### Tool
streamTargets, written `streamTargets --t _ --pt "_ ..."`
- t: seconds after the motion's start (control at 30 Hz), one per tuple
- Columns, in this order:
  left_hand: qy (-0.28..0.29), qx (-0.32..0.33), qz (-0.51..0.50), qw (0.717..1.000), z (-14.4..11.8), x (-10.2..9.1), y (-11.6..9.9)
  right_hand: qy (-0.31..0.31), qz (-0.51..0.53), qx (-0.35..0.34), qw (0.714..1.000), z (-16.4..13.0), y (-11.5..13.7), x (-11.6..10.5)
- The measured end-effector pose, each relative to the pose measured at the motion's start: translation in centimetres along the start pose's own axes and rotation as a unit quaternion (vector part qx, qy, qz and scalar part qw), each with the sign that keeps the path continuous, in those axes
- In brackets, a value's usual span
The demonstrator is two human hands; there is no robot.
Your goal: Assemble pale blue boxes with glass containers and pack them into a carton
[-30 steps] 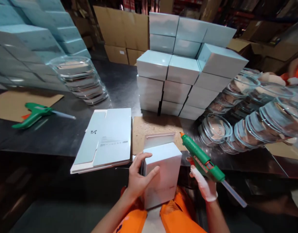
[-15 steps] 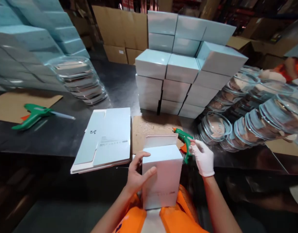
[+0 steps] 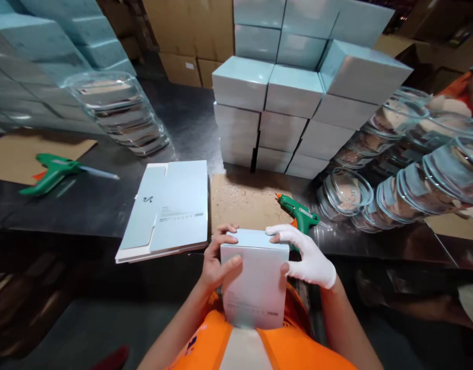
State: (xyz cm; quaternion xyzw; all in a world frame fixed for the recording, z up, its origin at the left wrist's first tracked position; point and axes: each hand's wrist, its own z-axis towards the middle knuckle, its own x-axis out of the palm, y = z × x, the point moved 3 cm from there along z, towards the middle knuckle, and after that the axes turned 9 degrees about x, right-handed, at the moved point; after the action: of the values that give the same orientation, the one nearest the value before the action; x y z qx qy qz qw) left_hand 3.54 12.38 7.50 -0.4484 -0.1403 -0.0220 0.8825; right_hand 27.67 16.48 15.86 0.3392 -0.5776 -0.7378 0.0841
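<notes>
Off the green glue gun [image 3: 300, 209] and onto the small white box [image 3: 255, 285] went the gloved right hand [image 3: 308, 259] since half a second earlier in the head view, and the box's raised flap had gone down. No open flap showed now at the box's top (its far side was hidden), so that closure looked done or nearly so. Finished-looking boxes [image 3: 240, 121] stood stacked at upper centre, while flat box blanks [image 3: 178, 205] lay unfolded at centre left, seemingly the part left over.

At lower centre, the box sat between the two hands, just below the cardboard mat [image 3: 246, 198]. The bare left hand [image 3: 216, 259] gripped its left edge, thumb on the front and fingers over the top; the right hand clasped the upper right corner likewise. The glue gun lay just beyond the right hand.
</notes>
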Motion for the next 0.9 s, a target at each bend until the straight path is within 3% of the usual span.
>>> streamTargets --t 0.1,0.2,0.27,0.33,0.43,0.47,0.53,0.6,0.67,0.73,0.8,0.9 --pt "0.012 -0.012 0.023 1.0 -0.2 0.0 -0.1 0.003 -0.096 -0.039 0.995 0.2 1.0 0.5" --pt "0.009 -0.025 0.034 0.999 -0.4 0.4 -0.3 0.018 -0.09 -0.042 0.995 0.5 0.8 0.7" --pt "0.017 -0.015 0.045 0.999 -0.1 0.5 -0.7 0.024 -0.055 -0.008 0.998 0.1 -0.1 0.4" --pt "0.017 0.012 0.072 0.997 0.7 0.2 -1.5 -0.034 0.016 0.057 0.998 -1.1 -1.3 -0.4" --pt "-0.073 0.067 0.137 0.986 2.0 -1.0 -3.2 -0.158 0.096 0.195 0.963 -4.6 -3.3 -0.8" --pt "-0.126 0.083 0.149 0.977 2.3 -1.3 -3.7 -0.149 0.106 0.24 0.953 -5.8 -3.8 -0.2" --pt "-0.225 0.103 0.142 0.958 2.4 -1.6 -4.0 -0.073 0.127 0.3 0.943 -7.8 -4.0 1.8" --pt "-0.252 0.092 0.106 0.958 2.1 -1.0 -3.6 -0.06 0.153 0.313 0.935 -9.0 -3.5 3.2" --pt "-0.189 0.053 0.098 0.976 1.8 0.0 -2.9 -0.168 0.128 0.305 0.929 -9.4 -2.4 2.5" --pt "-0.105 0.048 0.17 0.979 1.7 0.7 -3.1 -0.24 0.051 0.282 0.928 -9.3 -0.6 0.2" --pt "-0.018 0.111 0.283 0.953 2.3 1.1 -4.6 -0.187 -0.031 0.224 0.956 -8.4 1.5 -2.0" --pt "0.191 0.19 0.397 0.877 3.3 2.1 -6.8 -0.018 -0.126 0.094 0.987 -6.1 4.0 -3.6"
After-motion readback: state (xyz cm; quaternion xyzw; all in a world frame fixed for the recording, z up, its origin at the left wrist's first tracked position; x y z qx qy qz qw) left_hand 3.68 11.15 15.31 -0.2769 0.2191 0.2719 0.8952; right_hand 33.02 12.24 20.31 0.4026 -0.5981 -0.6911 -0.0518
